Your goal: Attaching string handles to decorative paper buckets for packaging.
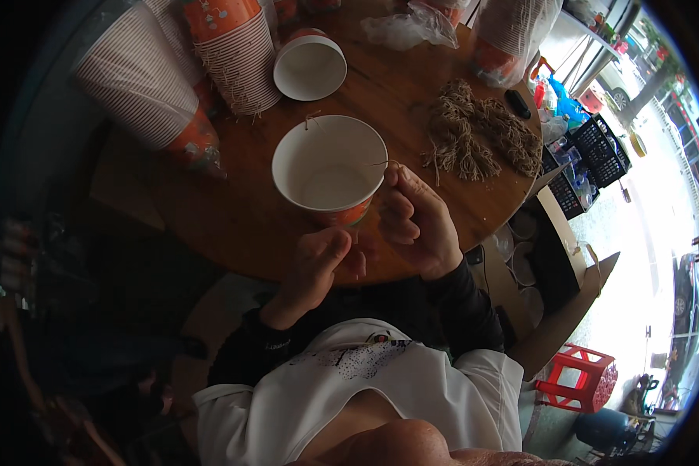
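Observation:
A white-lined paper bucket (330, 165) with an orange printed outside stands upright on the round wooden table (248, 233) before me. At its right rim my right hand (421, 221) pinches a thin piece of twine (379, 163) between thumb and forefinger, the other fingers curled. Another bit of twine (312, 121) sticks up at the far rim. Just below the bucket's near side is my left hand (317, 268), fingers curled toward the thumb. A faint strand shows by its fingertips, but what they hold is unclear. Right of the bucket lies a heap of loose twine (467, 132).
Beyond the bucket another paper bucket (311, 71) lies tipped over. Stacks of nested buckets (237, 70) and plastic-wrapped stacks (144, 85) line the left. A wrapped stack (511, 35) and a black object (517, 104) are at right. An open carton (561, 233) and red stool (579, 379) stand beside the table.

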A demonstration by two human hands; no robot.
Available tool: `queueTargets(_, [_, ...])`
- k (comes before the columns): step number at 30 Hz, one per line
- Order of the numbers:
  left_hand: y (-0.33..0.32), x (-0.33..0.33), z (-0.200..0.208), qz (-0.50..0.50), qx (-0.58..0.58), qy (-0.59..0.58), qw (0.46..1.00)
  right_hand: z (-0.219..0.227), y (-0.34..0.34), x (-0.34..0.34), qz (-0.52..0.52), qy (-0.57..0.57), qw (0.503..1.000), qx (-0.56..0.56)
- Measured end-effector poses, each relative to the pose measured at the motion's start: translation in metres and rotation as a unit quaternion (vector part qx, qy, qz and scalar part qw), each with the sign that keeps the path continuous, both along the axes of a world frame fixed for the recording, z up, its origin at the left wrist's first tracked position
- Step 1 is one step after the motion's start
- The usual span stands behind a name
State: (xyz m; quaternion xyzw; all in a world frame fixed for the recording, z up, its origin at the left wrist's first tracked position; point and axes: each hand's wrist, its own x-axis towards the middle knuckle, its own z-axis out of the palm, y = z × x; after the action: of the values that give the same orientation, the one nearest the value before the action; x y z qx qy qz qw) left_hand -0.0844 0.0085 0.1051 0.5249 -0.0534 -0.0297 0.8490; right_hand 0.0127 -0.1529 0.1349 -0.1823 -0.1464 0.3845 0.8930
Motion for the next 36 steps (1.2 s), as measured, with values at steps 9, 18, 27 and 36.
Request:
queueTargets(9, [-0.007,-0.009,0.023,-0.006,0.444,-0.186,0.877,-0.054,-0.048,-0.032,-0.266,-0.126,0.892,-0.344])
queueTargets(18, [-0.003,-0.015,0.025,-0.019,0.516,-0.2,0.833,-0.044,-0.033,-0.065,-0.094,-0.32,0.871,-0.36])
queueTargets(27, [0.008,-0.01,0.009,0.025,0.369,-0.086,0.925,-0.044,-0.032,-0.059,-0.095,-0.273,0.886,-0.363])
queueTargets(36, [-0.001,-0.01,-0.01,0.038,0.402,-0.15,0.903,-0.05,-0.029,-0.06,-0.113,-0.241,0.902,-0.341])
